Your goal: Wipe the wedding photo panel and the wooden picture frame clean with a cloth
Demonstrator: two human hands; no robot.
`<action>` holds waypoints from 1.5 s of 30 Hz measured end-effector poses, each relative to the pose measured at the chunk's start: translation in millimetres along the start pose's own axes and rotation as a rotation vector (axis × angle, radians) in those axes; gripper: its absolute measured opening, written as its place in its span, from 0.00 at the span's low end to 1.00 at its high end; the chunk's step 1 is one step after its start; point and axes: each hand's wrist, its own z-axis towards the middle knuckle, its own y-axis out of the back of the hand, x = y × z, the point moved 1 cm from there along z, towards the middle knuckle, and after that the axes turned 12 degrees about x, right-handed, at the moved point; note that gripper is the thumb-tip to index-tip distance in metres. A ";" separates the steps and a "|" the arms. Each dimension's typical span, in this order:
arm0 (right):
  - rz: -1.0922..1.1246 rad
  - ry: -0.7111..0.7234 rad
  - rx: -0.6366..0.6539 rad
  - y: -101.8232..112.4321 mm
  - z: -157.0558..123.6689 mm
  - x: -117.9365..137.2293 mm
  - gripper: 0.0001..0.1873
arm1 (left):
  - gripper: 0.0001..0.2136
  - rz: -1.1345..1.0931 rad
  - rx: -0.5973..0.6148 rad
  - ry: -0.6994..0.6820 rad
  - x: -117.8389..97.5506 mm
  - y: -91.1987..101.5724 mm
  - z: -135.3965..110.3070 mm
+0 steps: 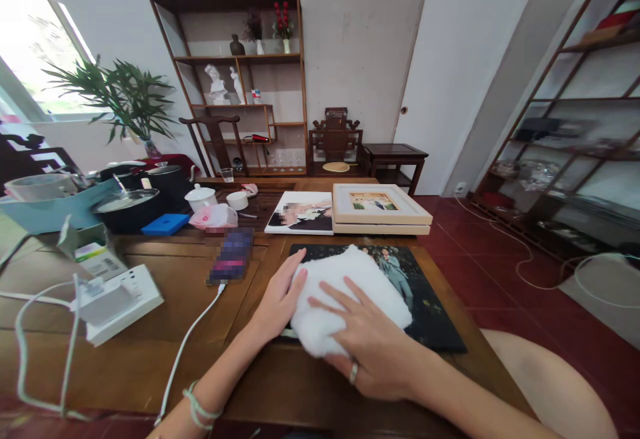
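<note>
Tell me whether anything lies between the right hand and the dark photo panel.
Yes: the white cloth lies over part of the dark photo panel, directly under the right hand. Nothing visible separates that hand from the cloth.

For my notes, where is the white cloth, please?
In the head view, the white cloth lies right of centre, between the right hand and dark photo.

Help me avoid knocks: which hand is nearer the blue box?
Left. The left hand, touching the white cloth, is right of the blue box; the right hand is farther right.
</note>
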 end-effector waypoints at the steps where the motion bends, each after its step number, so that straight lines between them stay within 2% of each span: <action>1: 0.008 0.058 0.027 1.0 -4.2 6.0 0.19 | 0.23 0.004 -0.003 -0.005 -0.9 0.5 -0.2; 4: 0.034 0.154 0.107 6.1 -18.3 14.5 0.20 | 0.22 0.045 0.041 -0.022 -2.0 0.1 -2.0; 7: 0.065 0.134 0.121 7.5 -37.8 10.0 0.22 | 0.20 0.152 0.137 -0.036 -1.3 -2.2 -4.3; 11: 0.040 -0.108 -0.062 0.1 -63.7 -13.9 0.21 | 0.18 0.312 0.235 -0.041 -0.6 -5.2 -5.8; 14: 0.032 -0.333 -0.145 -0.7 -64.3 -37.1 0.20 | 0.17 0.355 0.237 -0.033 -1.2 -6.0 -5.8; 16: 0.078 -0.419 -0.162 4.1 -51.3 -49.6 0.23 | 0.17 0.364 0.229 -0.032 -1.5 -6.0 -5.4; 19: 0.171 -0.450 -0.219 14.4 -16.8 -60.3 0.26 | 0.18 0.369 0.209 -0.028 -1.2 -5.8 -5.0; 22: 0.214 -0.401 -0.238 22.1 25.4 -62.3 0.26 | 0.19 0.377 0.192 -0.026 -0.5 -5.8 -5.2; 26: 0.225 -0.302 -0.173 29.3 74.2 -60.1 0.28 | 0.17 0.371 0.183 -0.030 -1.7 -5.7 -5.5; 30: 0.228 -0.246 -0.111 33.9 92.8 -63.8 0.29 | 0.16 0.334 0.186 -0.043 -3.3 -5.3 -5.2; 34: 0.230 -0.336 -0.103 30.2 71.4 -75.6 0.33 | 0.18 0.348 0.180 -0.023 -0.5 -6.1 -5.1; 40: 0.188 -0.473 -0.122 16.3 -0.1 -97.6 0.32 | 0.18 0.340 0.204 0.006 -0.4 -6.3 -4.9; 45: 0.094 -0.638 -0.197 9.5 -49.2 -124.9 0.30 | 0.21 0.303 0.176 0.028 -3.3 -4.3 -4.6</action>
